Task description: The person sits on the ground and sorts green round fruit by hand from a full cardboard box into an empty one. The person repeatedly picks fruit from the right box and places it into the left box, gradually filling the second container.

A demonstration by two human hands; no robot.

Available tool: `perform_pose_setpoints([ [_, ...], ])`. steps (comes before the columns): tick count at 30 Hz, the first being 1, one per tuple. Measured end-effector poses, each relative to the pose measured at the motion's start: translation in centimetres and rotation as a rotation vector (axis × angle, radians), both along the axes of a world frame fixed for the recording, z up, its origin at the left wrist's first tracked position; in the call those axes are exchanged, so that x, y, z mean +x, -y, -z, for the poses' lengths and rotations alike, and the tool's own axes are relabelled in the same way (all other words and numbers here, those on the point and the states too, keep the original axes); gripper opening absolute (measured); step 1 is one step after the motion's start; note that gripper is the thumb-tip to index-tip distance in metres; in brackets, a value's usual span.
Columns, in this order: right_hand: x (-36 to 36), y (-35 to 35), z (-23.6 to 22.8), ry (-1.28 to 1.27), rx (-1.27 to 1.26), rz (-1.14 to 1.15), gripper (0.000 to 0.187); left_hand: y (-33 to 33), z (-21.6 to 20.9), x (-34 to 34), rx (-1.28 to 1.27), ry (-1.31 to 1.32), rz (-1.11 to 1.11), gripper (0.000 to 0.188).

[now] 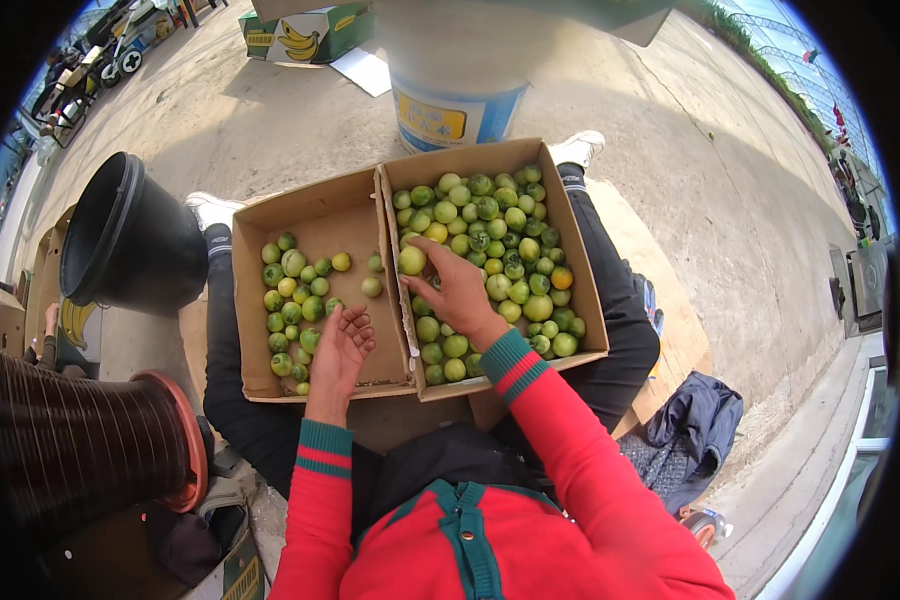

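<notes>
Tomatoes (497, 287), mostly green, lie in two open boxes, with 12 o'clock at the top of the view. The right box (584, 280) has lots of them, with an orange one (562, 277) near its 3 o'clock side. The left box (335, 212), at 9 o'clock from it, has fewer, and most sit toward its 9 o'clock wall. The right grip (462, 292) is narrow and pinches one green tomato (411, 261), at 10 o'clock from the palm, by the wall where the boxes meet. The left grip (342, 352) is half wide, with loose, bent fingers over the left box; it seems to hold nothing.

To do this well, I think, hold the tomato softly with the fingertips, so the skin does not bruise. Turn it to look at every side. Keep it low, so a slip means a short drop. The left fingers should not squash the tomatoes near their tips.
</notes>
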State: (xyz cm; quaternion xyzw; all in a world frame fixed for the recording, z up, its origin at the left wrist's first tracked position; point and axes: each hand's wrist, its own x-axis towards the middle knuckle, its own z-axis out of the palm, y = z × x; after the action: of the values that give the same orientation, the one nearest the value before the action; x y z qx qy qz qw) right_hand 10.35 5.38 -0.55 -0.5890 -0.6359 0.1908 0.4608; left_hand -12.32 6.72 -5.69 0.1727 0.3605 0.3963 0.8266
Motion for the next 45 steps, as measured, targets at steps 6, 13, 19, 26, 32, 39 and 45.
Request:
perform_pose_setpoints([
  [6,-1.5,0.4,-0.5,0.339,0.138,-0.29,0.053,1.4,-2.6,1.5,0.142,-0.076,0.164,0.029],
  [13,0.6,0.0,2.2,0.424,-0.199,0.146,0.039,0.3,0.7,0.0,-0.105,-0.15,-0.106,0.026],
  [19,0.0,-0.4,3.7,0.525,-0.32,0.129,0.041,-0.2,1.1,0.2,-0.147,-0.17,-0.144,0.032],
  [26,-0.4,0.2,0.9,0.195,0.145,-0.037,0.044,0.7,-1.4,0.7,0.159,-0.007,0.1,0.041],
  [32,-1.9,0.6,0.3,0.404,0.286,-0.347,0.051,1.7,-1.7,1.4,0.212,-0.104,0.112,0.039],
  [39,-0.6,0.2,0.6,0.038,0.116,-0.01,0.055,-0.1,1.3,-0.2,-0.055,-0.095,-0.084,0.037],
  [45,-1.3,0.7,0.1,0.087,0.213,-0.136,0.062,0.2,0.1,-0.1,0.061,-0.015,0.16,0.04],
])
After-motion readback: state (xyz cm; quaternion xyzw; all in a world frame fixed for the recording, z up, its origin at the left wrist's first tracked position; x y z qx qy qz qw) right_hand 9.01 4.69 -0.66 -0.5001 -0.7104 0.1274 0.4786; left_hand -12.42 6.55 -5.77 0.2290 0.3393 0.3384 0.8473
